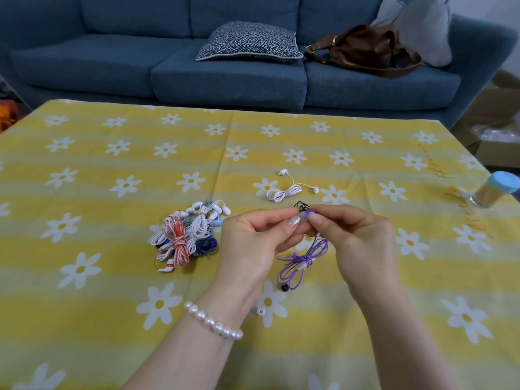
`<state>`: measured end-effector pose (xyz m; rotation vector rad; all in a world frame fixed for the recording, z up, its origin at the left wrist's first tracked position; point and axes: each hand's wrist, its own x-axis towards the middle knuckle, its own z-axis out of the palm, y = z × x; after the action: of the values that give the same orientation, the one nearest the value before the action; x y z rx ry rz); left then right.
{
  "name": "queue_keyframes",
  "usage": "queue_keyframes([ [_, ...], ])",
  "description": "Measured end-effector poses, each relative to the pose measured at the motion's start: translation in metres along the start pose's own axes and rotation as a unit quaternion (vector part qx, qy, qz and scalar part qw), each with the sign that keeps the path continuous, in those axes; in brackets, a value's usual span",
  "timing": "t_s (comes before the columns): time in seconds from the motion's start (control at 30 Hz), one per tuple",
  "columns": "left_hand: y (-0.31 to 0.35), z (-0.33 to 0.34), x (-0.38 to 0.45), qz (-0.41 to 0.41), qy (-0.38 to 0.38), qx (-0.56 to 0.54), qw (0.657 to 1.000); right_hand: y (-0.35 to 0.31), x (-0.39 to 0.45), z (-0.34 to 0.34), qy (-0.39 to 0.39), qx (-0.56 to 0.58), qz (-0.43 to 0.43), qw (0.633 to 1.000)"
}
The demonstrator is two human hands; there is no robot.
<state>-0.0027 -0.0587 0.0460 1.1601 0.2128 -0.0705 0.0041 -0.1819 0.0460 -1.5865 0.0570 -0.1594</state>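
Both hands meet above the table's middle. My left hand (253, 237) and my right hand (351, 237) pinch a small purple earbud (307, 213) between thumbs and fingertips. Its purple cable hangs down into a bundled coil, the purple earphones (301, 263), tied at the waist, with a black bud end (284, 287) low on the cloth. A small white ear tip (261, 311) lies beside my left wrist. A black cable (301, 205) shows just behind my fingertips.
A pile of bundled earphones (187, 235), white, red and blue, lies to the left. One white bundled pair (284, 191) sits farther back. A jar with a blue lid (495, 192) stands at the right edge of the yellow daisy tablecloth (112, 277). Behind is a blue sofa (225, 77) with a cushion and brown bag.
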Motion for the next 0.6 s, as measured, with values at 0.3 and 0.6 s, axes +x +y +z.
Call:
queue_keyframes([
  [0.3, 0.0039, -0.0024, 0.0060, -0.109, -0.046, -0.112, 0.987, -0.0027, -0.0019, -0.0016, -0.037, 0.101, 0.040, 0.993],
  [0.6, 0.0005, -0.0011, 0.0060, -0.153, -0.059, -0.143, 0.976, -0.0030, -0.0035, -0.0022, -0.059, 0.095, 0.042, 0.993],
])
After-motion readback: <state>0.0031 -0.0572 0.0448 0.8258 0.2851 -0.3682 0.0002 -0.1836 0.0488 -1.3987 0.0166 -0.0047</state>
